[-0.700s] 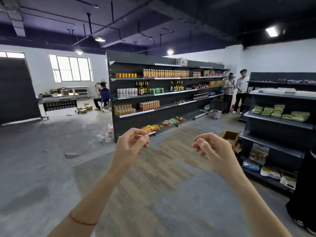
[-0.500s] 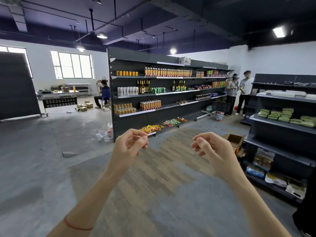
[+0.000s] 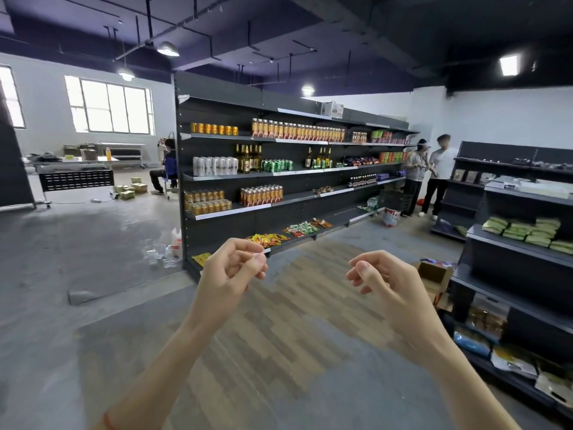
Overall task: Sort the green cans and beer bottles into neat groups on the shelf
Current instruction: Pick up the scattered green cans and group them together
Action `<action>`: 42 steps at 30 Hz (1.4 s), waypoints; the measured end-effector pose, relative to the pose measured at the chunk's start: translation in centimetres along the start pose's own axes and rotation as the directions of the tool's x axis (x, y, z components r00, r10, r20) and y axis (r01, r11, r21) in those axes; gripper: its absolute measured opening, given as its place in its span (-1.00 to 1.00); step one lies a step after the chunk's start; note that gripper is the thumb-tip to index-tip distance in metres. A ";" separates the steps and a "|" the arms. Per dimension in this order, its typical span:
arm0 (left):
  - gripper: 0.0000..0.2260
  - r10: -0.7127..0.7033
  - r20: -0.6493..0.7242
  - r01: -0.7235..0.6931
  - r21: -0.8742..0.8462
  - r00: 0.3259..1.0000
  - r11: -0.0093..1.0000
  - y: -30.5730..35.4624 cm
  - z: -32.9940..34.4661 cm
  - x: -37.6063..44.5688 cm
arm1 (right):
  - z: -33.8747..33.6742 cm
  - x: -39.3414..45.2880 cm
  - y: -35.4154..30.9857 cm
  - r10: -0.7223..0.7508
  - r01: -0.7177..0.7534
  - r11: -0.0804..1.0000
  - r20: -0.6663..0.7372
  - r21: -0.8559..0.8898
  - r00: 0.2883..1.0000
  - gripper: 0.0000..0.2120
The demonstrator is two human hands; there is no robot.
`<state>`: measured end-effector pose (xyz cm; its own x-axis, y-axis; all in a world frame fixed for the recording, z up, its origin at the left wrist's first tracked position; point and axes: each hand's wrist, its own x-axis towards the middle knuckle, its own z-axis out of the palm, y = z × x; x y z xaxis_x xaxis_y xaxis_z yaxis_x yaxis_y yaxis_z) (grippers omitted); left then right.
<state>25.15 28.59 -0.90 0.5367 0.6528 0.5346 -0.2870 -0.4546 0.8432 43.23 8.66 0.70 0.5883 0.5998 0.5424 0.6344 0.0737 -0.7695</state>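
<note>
A long dark shelf unit (image 3: 279, 176) stands several steps ahead. On its second shelf, green cans (image 3: 277, 165) sit in a cluster, with more green cans (image 3: 321, 164) further right. Beer bottles (image 3: 249, 158) with gold labels stand left of the first cluster, and other beer bottles (image 3: 318, 157) stand among the right cans. My left hand (image 3: 231, 270) and my right hand (image 3: 379, 282) are raised in front of me, far from the shelf. Both have loosely curled fingers and hold nothing.
Silver cans (image 3: 214, 166) fill the same shelf's left end. Another dark shelf unit (image 3: 514, 252) with bagged goods runs along the right. A cardboard box (image 3: 434, 273) lies on the floor beside it. Two people (image 3: 429, 176) stand at the aisle's far end, one sits at left (image 3: 164, 169).
The view has moved closer to the shelf and tilted slightly up. Both hands keep the same raised, loosely curled pose.
</note>
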 end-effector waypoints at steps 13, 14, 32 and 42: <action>-0.84 -0.003 0.071 -0.001 0.047 0.997 0.999 -15.6 12.7 21.9 | -1.5 21.9 20.3 0.003 0.000 0.998 -0.045 0.066 0.999 -0.84; -0.84 -0.009 0.070 0.005 0.058 0.997 0.998 -16.7 13.9 24.0 | -1.9 24.2 21.9 0.003 0.001 0.997 -0.047 0.079 0.999 -0.84; -0.96 -0.042 0.033 0.037 0.118 0.999 0.992 -39.5 26.1 57.5 | 1.1 59.2 48.7 0.033 -0.036 0.990 0.026 0.140 0.999 -0.83; -0.89 -0.052 0.140 0.047 0.036 0.989 0.998 -53.2 33.4 81.3 | 3.1 80.6 61.6 0.066 -0.064 0.996 -0.031 0.065 0.997 -0.83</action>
<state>110.55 85.56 -4.20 0.6567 0.5842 0.4770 -0.2328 -0.4446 0.8649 128.14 64.06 -4.00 0.6439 0.5787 0.5006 0.5617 0.0868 -0.8228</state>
